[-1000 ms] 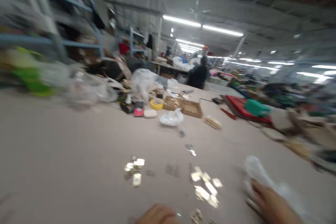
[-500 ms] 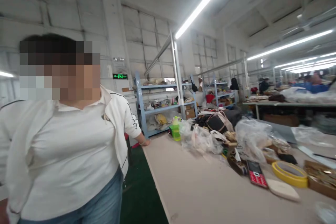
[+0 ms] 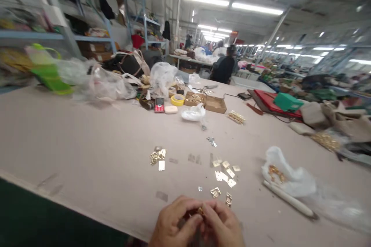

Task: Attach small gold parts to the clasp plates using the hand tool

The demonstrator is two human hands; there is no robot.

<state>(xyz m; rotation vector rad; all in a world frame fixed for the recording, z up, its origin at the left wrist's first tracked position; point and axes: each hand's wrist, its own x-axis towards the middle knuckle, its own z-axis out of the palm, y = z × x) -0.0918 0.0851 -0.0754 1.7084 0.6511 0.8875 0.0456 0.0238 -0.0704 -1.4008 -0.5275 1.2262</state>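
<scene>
At the near edge of the table, my left hand (image 3: pixel 174 222) and my right hand (image 3: pixel 224 224) are pressed together. Their fingertips pinch a small gold metal fitting (image 3: pixel 200 211), mostly hidden by the fingers. Just beyond my hands lie two gold clasp pieces (image 3: pixel 215 192) and a tiny clear bit (image 3: pixel 200 188). Farther out are several flat gold plates (image 3: pixel 226 175), and to their left a small pile of gold fittings (image 3: pixel 158 155). Some silver parts (image 3: pixel 212 141) rest behind the plates.
A white bag of gold parts (image 3: pixel 276 173) and a pale stick-like tool (image 3: pixel 290 200) lie at right. Behind are cardboard boxes (image 3: pixel 215 104), yellow tape (image 3: pixel 177 99), a red phone (image 3: pixel 159 105) and plastic bags (image 3: pixel 107 83). A person (image 3: pixel 226 65) sits farther back.
My view has swung right and down to the tabletop. The person in a white jacket beside the table has left view, and both my hands have come into view.
</scene>
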